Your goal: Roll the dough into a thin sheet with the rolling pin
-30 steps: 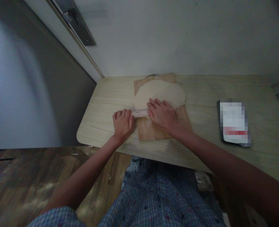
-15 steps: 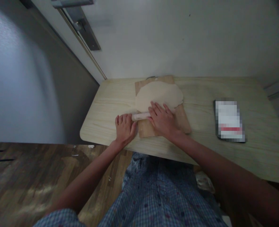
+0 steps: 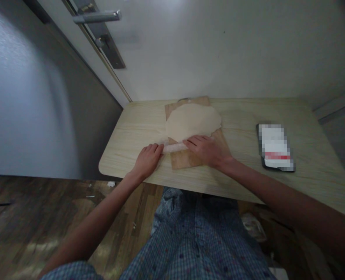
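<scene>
A pale rolling pin [image 3: 174, 147] lies across the near part of a wooden cutting board [image 3: 184, 160]. My left hand [image 3: 148, 157] is closed over its left end, beyond the board's left edge. My right hand [image 3: 206, 149] rests over the right part of the pin, fingers curled on it, hiding that end. A wide, flat sheet of dough [image 3: 192, 121] covers most of the board just beyond the pin. Its right edge is uneven and reaches past the board's side.
The board lies on a light wood-grain table [image 3: 131, 128]. To the right is a dark phone-like object [image 3: 276, 147], its face blurred out. A white door with a metal handle [image 3: 98, 16] stands behind. Scraps lie on the wooden floor [image 3: 111, 217] at left.
Both hands have drawn the rolling pin slightly toward me, off the near edge of the dough. My right fingers, stretched onto the dough before, are now curled over the pin. The view has tilted up slightly.
</scene>
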Available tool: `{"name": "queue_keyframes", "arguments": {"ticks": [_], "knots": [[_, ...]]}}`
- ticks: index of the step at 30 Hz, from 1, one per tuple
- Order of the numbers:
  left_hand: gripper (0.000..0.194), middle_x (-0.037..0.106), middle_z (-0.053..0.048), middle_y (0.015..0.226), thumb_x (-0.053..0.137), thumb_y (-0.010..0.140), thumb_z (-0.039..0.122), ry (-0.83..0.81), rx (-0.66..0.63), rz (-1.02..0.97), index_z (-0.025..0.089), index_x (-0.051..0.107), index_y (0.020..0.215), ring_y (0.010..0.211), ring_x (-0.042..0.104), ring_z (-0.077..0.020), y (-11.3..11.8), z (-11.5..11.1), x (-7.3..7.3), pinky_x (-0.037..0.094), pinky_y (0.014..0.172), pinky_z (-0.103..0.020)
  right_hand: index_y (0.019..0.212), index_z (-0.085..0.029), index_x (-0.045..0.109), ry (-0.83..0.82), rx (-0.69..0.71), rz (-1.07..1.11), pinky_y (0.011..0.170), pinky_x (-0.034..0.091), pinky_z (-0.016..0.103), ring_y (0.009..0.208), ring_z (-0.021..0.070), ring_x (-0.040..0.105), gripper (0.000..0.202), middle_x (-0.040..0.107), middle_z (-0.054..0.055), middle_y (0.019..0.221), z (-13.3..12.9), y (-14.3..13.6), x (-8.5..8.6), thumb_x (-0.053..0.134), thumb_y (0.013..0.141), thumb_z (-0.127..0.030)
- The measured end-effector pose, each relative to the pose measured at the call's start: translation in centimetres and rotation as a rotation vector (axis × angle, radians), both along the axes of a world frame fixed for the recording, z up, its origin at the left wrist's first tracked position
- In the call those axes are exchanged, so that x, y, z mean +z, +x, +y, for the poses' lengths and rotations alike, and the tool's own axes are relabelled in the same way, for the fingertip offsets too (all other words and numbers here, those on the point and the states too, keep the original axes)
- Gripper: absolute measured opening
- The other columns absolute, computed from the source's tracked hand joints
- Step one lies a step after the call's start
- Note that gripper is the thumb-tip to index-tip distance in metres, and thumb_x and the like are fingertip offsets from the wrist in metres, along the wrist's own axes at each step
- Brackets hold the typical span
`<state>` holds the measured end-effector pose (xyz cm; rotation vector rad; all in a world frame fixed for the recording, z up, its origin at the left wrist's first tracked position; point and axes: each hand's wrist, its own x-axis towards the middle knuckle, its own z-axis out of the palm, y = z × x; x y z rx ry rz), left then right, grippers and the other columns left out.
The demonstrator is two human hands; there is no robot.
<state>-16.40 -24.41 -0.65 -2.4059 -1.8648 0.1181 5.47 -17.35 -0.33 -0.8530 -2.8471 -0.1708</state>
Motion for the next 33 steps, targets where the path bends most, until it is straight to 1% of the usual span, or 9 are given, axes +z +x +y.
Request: {"name": "queue_keyframes", "arguments": {"ticks": [4,7,10,14,19,22,25,28,33], "knots": [[0.024,0.057,-0.009,0.095,0.039,0.085,0.025,0.072,-0.003,0.027,0.017,0.047,0.106,0.088,0.052,-0.0233,-0.4,4.0,1.9,0.040,0.071,-0.033,0.107,-0.015,0.054,0.004,-0.080,-0.005,0.070,0.040,0.031,0.088,0.0205,0.054,0.030,0.060,0.009,0.098,3.3,-0.5,1.9,0.036,0.084,-0.013],[0.020,0.057,-0.009,0.097,0.042,0.084,0.026,0.059,0.019,-0.003,0.017,0.049,0.100,0.088,0.054,-0.0239,-0.7,7.2,2.3,0.040,0.069,-0.033,0.103,-0.015,0.056,-0.063,-0.104,0.026,0.071,0.041,0.030,0.091,0.0208,0.053,0.025,0.060,0.009,0.100,5.8,-0.7,2.4,0.041,0.083,-0.019],[0.019,0.058,-0.009,0.095,0.044,0.083,0.030,-0.082,0.000,-0.052,0.016,0.048,0.096,0.084,0.056,-0.0227,-1.5,9.3,1.8,0.040,0.065,-0.030,0.099,-0.014,0.058,-0.160,-0.054,0.024,0.074,0.041,0.029,0.092,0.0193,0.052,0.025,0.059,0.009,0.100,7.9,-0.6,2.0,0.039,0.085,-0.022],[0.029,0.058,-0.009,0.094,0.049,0.079,0.041,-0.206,-0.019,-0.172,0.017,0.047,0.095,0.079,0.057,-0.0210,-2.5,10.8,1.9,0.040,0.061,-0.028,0.105,-0.009,0.057,-0.228,0.028,0.039,0.086,0.038,0.031,0.099,0.0189,0.050,0.037,0.059,0.012,0.105,9.9,-0.2,1.4,0.031,0.088,-0.029],[0.040,0.055,-0.011,0.101,0.036,0.084,0.047,-0.117,-0.035,-0.324,0.013,0.046,0.103,0.091,0.053,-0.0201,-1.8,12.4,1.9,0.041,0.074,-0.030,0.117,-0.006,0.049,-0.179,-0.133,0.085,0.094,0.033,0.039,0.114,0.0235,0.042,0.047,0.050,0.017,0.121,11.1,-1.1,0.4,0.024,0.089,-0.033],[0.043,0.054,-0.012,0.105,0.024,0.088,0.044,-0.001,0.070,-0.367,0.012,0.042,0.111,0.099,0.050,-0.0207,-1.0,13.3,0.6,0.038,0.083,-0.033,0.121,-0.010,0.046,-0.169,-0.280,0.128,0.095,0.028,0.050,0.121,0.0283,0.035,0.049,0.043,0.017,0.129,11.0,-1.9,-0.5,0.024,0.088,-0.038],[0.045,0.054,-0.012,0.107,0.017,0.090,0.043,0.087,0.246,-0.427,0.013,0.040,0.114,0.101,0.050,-0.0204,-0.8,14.1,-0.5,0.038,0.084,-0.033,0.124,-0.012,0.044,-0.175,-0.347,0.165,0.096,0.020,0.056,0.124,0.0312,0.029,0.051,0.039,0.016,0.132,11.1,-2.3,-0.8,0.024,0.087,-0.043],[0.046,0.055,-0.013,0.103,0.014,0.090,0.043,0.121,0.377,-0.451,0.014,0.044,0.109,0.099,0.051,-0.0207,-0.9,14.9,-0.8,0.038,0.083,-0.033,0.128,-0.012,0.040,-0.203,-0.365,0.169,0.098,0.017,0.057,0.126,0.0320,0.025,0.054,0.034,0.016,0.135,11.7,-2.4,-0.7,0.022,0.088,-0.043],[0.047,0.055,-0.014,0.101,0.013,0.090,0.043,0.093,0.438,-0.404,0.013,0.047,0.103,0.101,0.049,-0.0232,-0.9,15.8,-0.6,0.036,0.085,-0.036,0.130,-0.014,0.036,-0.247,-0.343,0.162,0.097,0.017,0.057,0.127,0.0324,0.023,0.053,0.033,0.015,0.137,13.4,-2.4,-1.4,0.023,0.088,-0.042]]}}
